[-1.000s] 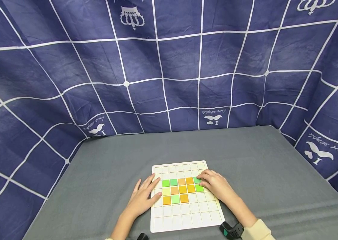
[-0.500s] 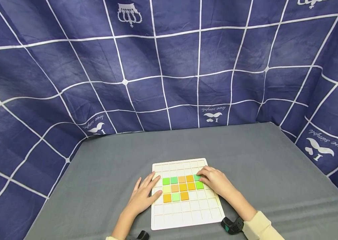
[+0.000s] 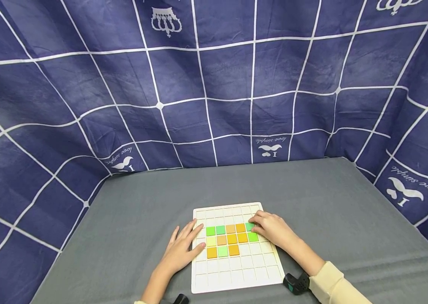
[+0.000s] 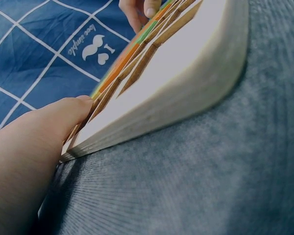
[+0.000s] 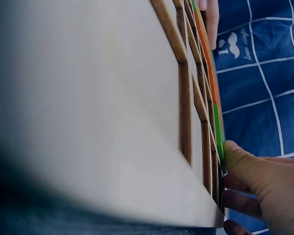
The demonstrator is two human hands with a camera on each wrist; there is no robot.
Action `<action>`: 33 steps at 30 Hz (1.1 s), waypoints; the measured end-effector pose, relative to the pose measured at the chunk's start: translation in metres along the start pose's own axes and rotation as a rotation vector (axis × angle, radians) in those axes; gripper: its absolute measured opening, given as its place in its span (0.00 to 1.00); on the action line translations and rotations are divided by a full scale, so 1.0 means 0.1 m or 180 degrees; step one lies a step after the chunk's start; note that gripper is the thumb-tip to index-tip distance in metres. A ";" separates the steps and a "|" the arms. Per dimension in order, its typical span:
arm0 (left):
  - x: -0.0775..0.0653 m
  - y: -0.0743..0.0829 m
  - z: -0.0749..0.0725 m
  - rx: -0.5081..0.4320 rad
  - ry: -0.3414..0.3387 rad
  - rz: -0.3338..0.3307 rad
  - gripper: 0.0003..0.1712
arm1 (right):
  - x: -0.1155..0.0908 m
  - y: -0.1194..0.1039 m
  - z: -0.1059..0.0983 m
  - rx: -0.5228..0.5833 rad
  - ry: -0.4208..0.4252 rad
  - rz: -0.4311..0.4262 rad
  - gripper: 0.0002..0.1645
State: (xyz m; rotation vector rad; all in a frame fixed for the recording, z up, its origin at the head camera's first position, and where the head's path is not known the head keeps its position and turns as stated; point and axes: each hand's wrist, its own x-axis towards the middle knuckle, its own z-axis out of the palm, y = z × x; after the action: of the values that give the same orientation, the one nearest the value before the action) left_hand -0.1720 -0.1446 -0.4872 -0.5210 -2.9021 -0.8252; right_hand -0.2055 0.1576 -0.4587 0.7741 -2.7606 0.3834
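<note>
A white grid board (image 3: pixel 237 276) lies flat on the grey cloth, with coloured square tiles in three rows. My left hand (image 3: pixel 179 252) rests on its left side, fingers spread and thumb near an orange tile (image 3: pixel 212 253). At the right end of the top row, my right hand (image 3: pixel 274 230) pinches a teal-green tile (image 3: pixel 250 226) between thumb and fingertips, partly covering it. Just below is a bright green tile (image 3: pixel 253 237). In the right wrist view the thumb (image 5: pixel 240 159) meets the row of tiles, other fingers curled beneath.
Several bare cells fill the board's back and front rows. Grey cloth (image 3: pixel 153 190) stretches around the board on all sides. A blue curtain (image 3: pixel 229 76) with white lines rises behind and at both sides. A black wrist device (image 3: pixel 296 283) sits by the right cuff.
The camera view shifts slightly. Both hands keep nearly the same place on the board, the right fingers still at the teal-green tile; no tile has visibly moved.
</note>
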 end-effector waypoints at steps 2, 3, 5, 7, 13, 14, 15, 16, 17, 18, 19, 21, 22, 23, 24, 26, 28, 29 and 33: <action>-0.01 0.00 0.00 0.0001 -0.0009 -0.0001 0.34 | -0.01 0.00 0.00 -0.0008 -0.0031 -0.0034 0.13; -0.02 0.00 0.01 -0.0008 -0.0017 -0.0006 0.34 | -0.01 0.00 0.00 -0.0012 -0.0043 -0.0052 0.14; -0.03 0.00 0.01 -0.0011 -0.0020 -0.0008 0.34 | -0.02 0.00 0.01 -0.0018 -0.0049 -0.0074 0.14; -0.03 0.00 0.01 -0.0006 -0.0007 -0.0004 0.34 | -0.02 0.00 0.02 -0.0034 -0.0035 -0.0069 0.14; -0.02 0.01 0.01 -0.0011 0.0022 -0.0004 0.33 | -0.03 -0.01 0.05 -0.0160 0.0083 -0.0064 0.14; -0.02 0.01 0.01 -0.0013 0.0023 -0.0003 0.33 | -0.03 -0.01 0.05 -0.0183 0.0099 -0.0065 0.13; -0.02 0.01 0.01 -0.0009 0.0027 0.0002 0.33 | -0.03 -0.01 0.05 -0.0202 0.0111 -0.0065 0.13; -0.02 0.01 0.01 -0.0011 0.0031 0.0006 0.33 | -0.04 -0.01 0.06 -0.0224 0.0118 -0.0065 0.13; -0.01 0.01 0.01 -0.0014 0.0036 0.0011 0.33 | -0.04 -0.02 0.06 -0.0248 0.0119 -0.0060 0.13; -0.01 0.01 0.01 -0.0016 0.0041 0.0016 0.33 | -0.04 -0.02 0.06 -0.0257 0.0126 -0.0058 0.13; -0.01 0.01 0.01 -0.0020 0.0047 0.0017 0.33 | -0.04 -0.02 0.05 -0.0266 0.0131 -0.0058 0.13; -0.01 0.01 0.01 -0.0016 0.0055 0.0015 0.34 | -0.03 -0.03 0.05 -0.0268 0.0130 -0.0058 0.13; -0.01 0.00 0.01 -0.0017 0.0053 0.0012 0.34 | -0.03 -0.03 0.05 -0.0266 0.0126 -0.0061 0.12; 0.00 0.00 0.01 -0.0017 0.0052 0.0008 0.34 | -0.03 -0.03 0.05 -0.0257 0.0123 -0.0069 0.12; 0.00 0.00 0.01 -0.0012 0.0049 0.0006 0.34 | -0.03 -0.03 0.04 -0.0244 0.0120 -0.0076 0.12; -0.01 0.00 0.02 -0.0004 0.0050 0.0006 0.34 | -0.03 -0.03 0.03 -0.0211 0.0107 -0.0089 0.11; -0.01 -0.01 0.02 -0.0015 0.0057 0.0012 0.34 | -0.02 -0.02 0.03 -0.0179 0.0093 -0.0104 0.10; -0.01 -0.01 0.03 -0.0016 0.0066 0.0018 0.34 | -0.02 -0.02 0.02 -0.0156 0.0081 -0.0116 0.10; -0.01 -0.02 0.03 -0.0036 0.0089 0.0030 0.33 | 0.01 -0.01 0.01 -0.0038 -0.0022 -0.0117 0.09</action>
State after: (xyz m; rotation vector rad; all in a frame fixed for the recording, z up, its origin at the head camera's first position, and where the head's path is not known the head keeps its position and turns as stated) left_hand -0.1718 -0.1445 -0.4910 -0.5196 -2.8690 -0.8414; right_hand -0.2059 0.1566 -0.4594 0.8237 -2.7484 0.3573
